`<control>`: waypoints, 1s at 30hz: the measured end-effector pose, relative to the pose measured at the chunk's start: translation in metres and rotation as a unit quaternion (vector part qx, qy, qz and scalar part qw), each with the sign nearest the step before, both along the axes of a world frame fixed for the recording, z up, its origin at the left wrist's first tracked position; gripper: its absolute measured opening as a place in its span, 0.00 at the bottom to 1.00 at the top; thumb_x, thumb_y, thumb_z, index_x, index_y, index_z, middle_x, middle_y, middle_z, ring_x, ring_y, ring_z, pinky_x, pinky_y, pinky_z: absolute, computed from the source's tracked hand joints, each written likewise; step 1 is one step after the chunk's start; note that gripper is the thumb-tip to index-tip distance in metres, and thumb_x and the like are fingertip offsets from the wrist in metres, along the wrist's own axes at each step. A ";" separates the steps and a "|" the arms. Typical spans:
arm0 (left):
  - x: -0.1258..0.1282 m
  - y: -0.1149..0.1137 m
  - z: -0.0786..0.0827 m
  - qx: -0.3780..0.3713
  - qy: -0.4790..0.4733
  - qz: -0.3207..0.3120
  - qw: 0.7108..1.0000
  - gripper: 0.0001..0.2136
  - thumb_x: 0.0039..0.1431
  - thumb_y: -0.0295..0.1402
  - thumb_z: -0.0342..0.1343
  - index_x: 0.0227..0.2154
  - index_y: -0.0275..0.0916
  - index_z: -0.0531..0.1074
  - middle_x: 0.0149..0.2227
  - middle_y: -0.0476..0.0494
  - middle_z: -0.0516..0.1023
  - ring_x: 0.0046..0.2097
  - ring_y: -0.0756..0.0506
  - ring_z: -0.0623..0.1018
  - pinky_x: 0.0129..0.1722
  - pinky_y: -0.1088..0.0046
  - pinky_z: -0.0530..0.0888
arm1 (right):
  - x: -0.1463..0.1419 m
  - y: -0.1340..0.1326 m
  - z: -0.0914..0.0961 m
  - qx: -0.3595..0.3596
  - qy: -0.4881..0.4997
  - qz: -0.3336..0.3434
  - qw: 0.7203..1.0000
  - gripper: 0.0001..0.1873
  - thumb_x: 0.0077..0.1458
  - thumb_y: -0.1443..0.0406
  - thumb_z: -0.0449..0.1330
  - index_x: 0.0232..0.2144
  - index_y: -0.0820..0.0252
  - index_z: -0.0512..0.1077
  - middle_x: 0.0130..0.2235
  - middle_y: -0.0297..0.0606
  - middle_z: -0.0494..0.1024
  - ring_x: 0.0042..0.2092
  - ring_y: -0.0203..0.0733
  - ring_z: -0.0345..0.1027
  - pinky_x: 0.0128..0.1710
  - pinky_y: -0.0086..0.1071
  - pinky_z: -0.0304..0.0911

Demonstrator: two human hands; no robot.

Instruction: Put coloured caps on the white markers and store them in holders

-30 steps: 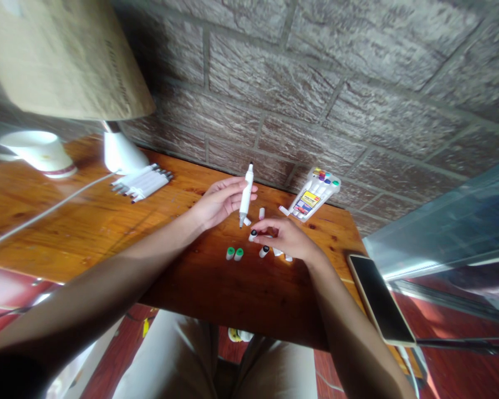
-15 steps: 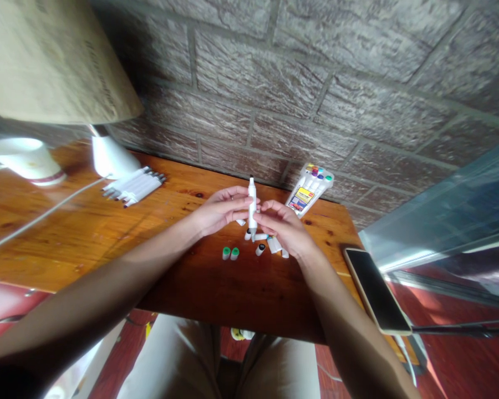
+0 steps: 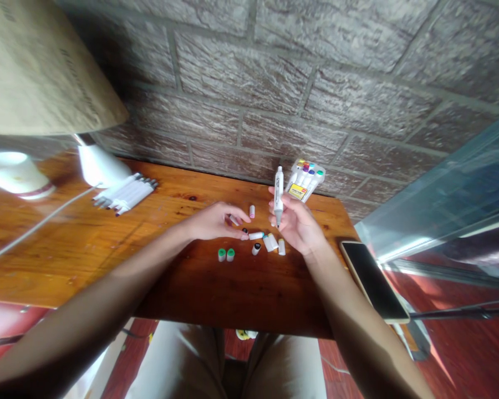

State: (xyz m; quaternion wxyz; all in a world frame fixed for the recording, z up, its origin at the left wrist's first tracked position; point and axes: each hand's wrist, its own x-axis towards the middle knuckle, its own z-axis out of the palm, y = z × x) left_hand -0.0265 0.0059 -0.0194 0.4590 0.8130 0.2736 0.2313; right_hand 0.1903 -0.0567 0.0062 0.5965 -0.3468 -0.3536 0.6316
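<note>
My right hand (image 3: pixel 296 224) is closed around a white marker (image 3: pixel 278 191), held nearly upright with its bare dark tip pointing down. My left hand (image 3: pixel 214 220) hovers low over the table, thumb and fingers apart around a black-topped marker cap (image 3: pixel 244 231); whether they touch it I cannot tell. Another white cap (image 3: pixel 234 220) shows between the fingers of that hand. Between the hands lie a pink-ended cap (image 3: pixel 251 211), a blue-ended cap (image 3: pixel 256 235), a black-topped cap (image 3: pixel 256 249) and yellow-ended caps (image 3: pixel 270 243). Closer to me stand two green-topped caps (image 3: pixel 230 255).
A clear case of markers (image 3: pixel 308 177) leans by the brick wall. Several white markers (image 3: pixel 127 194) lie in a row at left, beside a lamp (image 3: pixel 100 163) and a cup (image 3: pixel 19 174). A phone (image 3: pixel 374 280) rests along the table's right edge.
The marker, between both hands earlier, is now in my right hand alone and farther right. My left hand has let go and come down to the caps. The view has shifted slightly.
</note>
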 end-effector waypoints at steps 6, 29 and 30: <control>0.002 0.001 -0.001 0.007 0.022 -0.044 0.999 0.11 0.50 0.33 0.68 0.36 0.34 0.82 0.32 0.43 0.83 0.32 0.49 0.79 0.35 0.77 0.72 | -0.004 0.000 0.000 -0.002 0.021 -0.033 0.999 0.14 0.40 0.62 0.72 0.33 0.57 0.80 0.26 0.29 0.75 0.25 0.28 0.58 0.25 0.22 0.61; 0.003 0.001 0.019 -0.478 -0.266 0.144 0.825 0.05 0.62 0.28 0.60 0.32 0.32 0.79 0.34 0.40 0.84 0.36 0.49 0.84 0.45 0.76 0.80 | -0.024 -0.028 0.005 0.256 -0.330 -0.203 0.886 0.08 0.60 0.61 0.64 0.40 0.55 0.77 0.44 0.40 0.81 0.34 0.38 0.74 0.35 0.33 0.71; 0.003 0.002 0.018 -0.476 -0.265 0.142 0.826 0.05 0.61 0.28 0.61 0.32 0.32 0.79 0.34 0.40 0.84 0.37 0.49 0.84 0.46 0.75 0.80 | -0.024 -0.028 0.004 0.263 -0.344 -0.200 0.879 0.07 0.60 0.61 0.64 0.40 0.56 0.77 0.44 0.41 0.81 0.36 0.39 0.75 0.36 0.34 0.71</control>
